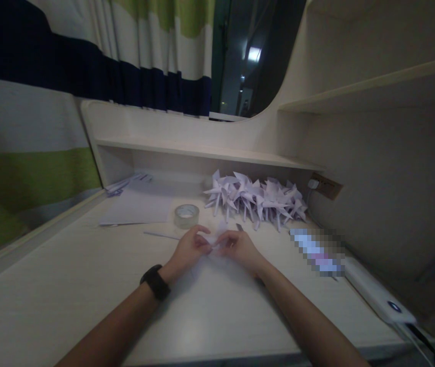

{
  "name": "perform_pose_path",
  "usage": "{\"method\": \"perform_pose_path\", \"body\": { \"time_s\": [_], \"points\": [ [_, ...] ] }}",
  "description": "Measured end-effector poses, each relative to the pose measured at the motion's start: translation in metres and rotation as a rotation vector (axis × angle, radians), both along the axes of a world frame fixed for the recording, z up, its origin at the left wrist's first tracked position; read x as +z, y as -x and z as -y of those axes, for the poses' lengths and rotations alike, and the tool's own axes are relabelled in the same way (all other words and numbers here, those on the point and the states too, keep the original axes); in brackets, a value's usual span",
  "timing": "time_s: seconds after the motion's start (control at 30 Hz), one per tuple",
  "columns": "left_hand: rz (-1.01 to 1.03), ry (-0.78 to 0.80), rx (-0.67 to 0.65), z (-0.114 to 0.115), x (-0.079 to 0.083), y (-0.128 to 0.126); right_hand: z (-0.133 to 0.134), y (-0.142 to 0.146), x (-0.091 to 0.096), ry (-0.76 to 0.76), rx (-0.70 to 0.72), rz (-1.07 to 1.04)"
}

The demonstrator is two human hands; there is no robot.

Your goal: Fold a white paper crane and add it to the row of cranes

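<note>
A small piece of white paper (pixel 222 229) is between my two hands, just above the desk. My left hand (pixel 192 248), with a black watch on its wrist, pinches the paper's left side. On the other side, my right hand (pixel 239 250) has its fingers closed on the same paper. Folds in it are too blurred to make out. Behind my left hand stands a roll of clear tape (pixel 186 216). A thin white paper stick (pixel 161 235) lies to the left of that hand. Several white paper pinwheels (pixel 257 199) are heaped beyond my right hand.
A stack of white paper (pixel 138 203) lies at the back left, with folded strips (pixel 125 184) behind it. To the right are a phone (pixel 316 251) with a blurred screen and a white power strip (pixel 378 293). A shelf (pixel 202 149) overhangs the desk's back.
</note>
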State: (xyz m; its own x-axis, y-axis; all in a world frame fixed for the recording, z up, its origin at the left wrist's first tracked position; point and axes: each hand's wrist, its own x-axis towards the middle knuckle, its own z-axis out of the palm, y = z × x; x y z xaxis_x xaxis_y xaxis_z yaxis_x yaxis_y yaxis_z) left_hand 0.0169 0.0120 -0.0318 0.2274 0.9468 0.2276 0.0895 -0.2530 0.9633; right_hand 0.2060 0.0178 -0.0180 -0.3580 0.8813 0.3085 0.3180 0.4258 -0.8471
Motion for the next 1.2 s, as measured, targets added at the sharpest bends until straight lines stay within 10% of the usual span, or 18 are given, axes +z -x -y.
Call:
{"method": "perform_pose_path", "body": {
  "time_s": [1.2],
  "points": [
    [-0.005,-0.092,0.072,0.000,0.006,0.001,0.006,0.009,-0.001,-0.148,-0.095,0.050]
  ]
}}
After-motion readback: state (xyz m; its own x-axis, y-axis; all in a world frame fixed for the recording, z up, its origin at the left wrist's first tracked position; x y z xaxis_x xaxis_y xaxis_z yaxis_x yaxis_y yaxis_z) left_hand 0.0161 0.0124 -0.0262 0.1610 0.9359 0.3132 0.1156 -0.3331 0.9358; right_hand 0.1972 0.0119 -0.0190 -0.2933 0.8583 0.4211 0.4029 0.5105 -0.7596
